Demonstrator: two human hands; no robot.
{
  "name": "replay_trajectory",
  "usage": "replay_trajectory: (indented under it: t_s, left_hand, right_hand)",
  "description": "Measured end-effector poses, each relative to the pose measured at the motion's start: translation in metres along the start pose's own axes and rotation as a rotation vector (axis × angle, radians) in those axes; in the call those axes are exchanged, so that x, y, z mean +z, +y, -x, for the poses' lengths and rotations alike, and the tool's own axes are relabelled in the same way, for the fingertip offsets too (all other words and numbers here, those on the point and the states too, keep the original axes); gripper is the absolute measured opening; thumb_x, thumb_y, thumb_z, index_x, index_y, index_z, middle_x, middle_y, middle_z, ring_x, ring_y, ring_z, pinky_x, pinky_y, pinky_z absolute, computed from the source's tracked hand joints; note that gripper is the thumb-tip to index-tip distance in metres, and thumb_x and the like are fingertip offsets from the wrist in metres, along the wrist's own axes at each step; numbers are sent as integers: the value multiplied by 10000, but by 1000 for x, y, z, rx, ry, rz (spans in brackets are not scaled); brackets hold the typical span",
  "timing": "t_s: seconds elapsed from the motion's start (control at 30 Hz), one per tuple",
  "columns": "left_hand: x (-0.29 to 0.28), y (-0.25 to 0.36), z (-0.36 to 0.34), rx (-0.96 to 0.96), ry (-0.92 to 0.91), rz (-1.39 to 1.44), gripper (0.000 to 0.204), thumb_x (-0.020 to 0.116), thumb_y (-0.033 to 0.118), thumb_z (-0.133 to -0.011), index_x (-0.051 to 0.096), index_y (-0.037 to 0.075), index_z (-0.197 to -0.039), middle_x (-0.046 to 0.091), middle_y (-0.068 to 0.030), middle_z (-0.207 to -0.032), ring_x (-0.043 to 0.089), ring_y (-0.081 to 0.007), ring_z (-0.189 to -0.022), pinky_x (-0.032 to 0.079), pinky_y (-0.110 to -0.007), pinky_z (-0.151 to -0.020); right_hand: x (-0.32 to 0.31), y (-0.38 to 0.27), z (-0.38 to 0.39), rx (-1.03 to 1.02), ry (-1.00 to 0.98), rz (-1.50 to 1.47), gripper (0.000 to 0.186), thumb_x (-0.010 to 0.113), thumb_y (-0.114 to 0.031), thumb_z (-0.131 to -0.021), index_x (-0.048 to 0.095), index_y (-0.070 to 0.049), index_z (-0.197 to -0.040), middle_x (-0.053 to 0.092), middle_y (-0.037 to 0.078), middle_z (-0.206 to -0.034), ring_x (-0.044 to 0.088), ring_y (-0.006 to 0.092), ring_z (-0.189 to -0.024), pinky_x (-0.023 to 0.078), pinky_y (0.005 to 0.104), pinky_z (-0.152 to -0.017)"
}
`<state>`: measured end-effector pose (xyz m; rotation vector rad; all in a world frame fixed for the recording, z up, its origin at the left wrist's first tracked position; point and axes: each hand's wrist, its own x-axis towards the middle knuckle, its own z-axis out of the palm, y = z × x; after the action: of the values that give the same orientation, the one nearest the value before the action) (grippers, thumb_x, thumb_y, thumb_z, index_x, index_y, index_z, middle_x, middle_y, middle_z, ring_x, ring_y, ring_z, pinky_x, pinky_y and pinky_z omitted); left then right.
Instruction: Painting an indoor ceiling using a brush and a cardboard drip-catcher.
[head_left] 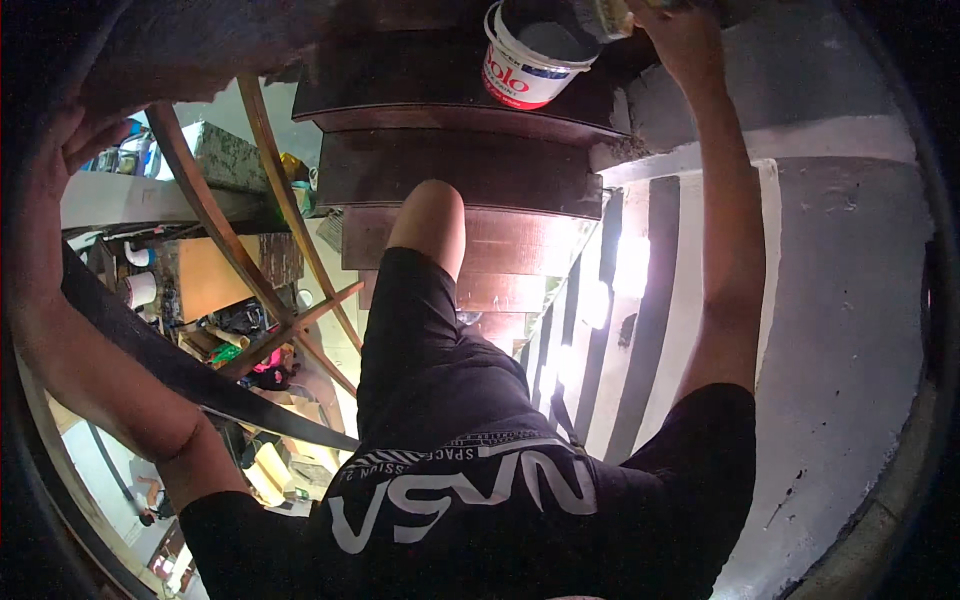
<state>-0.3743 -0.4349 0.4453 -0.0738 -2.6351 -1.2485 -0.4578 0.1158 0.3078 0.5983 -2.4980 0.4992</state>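
My right hand [680, 28] reaches up to the top edge, its fingers closed on a paintbrush [608, 18] that the frame partly cuts off. The brush is beside the rim of a white paint bucket [530, 82] with a red and blue label. Grey paint [552, 40] shows inside the bucket, which stands on a dark wooden stair tread [400, 85]. At the dim upper left, my left hand [75, 135] is raised, fingers bent at the edge of a dark wooden part of the railing [180, 70]. Shadow hides most of its grip.
Dark wooden steps [460, 170] drop away below my bent knee [437, 215]. Curved wooden bars [205, 195] line the left side, with a cluttered lower floor beyond. To the right is a grey wall [850, 330], with bright light coming between stripes beside the stairs.
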Motion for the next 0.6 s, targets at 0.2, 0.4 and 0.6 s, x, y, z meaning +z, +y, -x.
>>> replay_trajectory:
  t_s: [0.2,0.4,0.6]
  left_hand:
    - [11,13,3,-3,-28,-70,379,539,274,-916,695,-61,-1000,663,-197,-987,646,-257,-946,490,-363,-872]
    - [13,34,24,-83,-10,-156,437,532,327,-920,704,-64,-1014,667,-221,-1077,646,-276,-1024,483,-380,-922]
    - [17,57,38,-373,97,-486,434,526,377,-916,724,17,-1058,667,-179,-1167,626,-276,-1107,469,-389,-959]
  right_hand:
    - [36,19,-7,163,89,347,313,619,-366,-903,724,-71,-897,638,178,-696,645,350,-691,515,489,-708]
    - [82,64,-22,-42,-26,750,426,757,-483,-755,716,-101,-938,678,190,-831,657,341,-768,510,461,-714]
    - [94,70,-22,383,-181,189,550,579,-593,-882,732,-84,-740,679,74,-631,683,237,-623,544,394,-659]
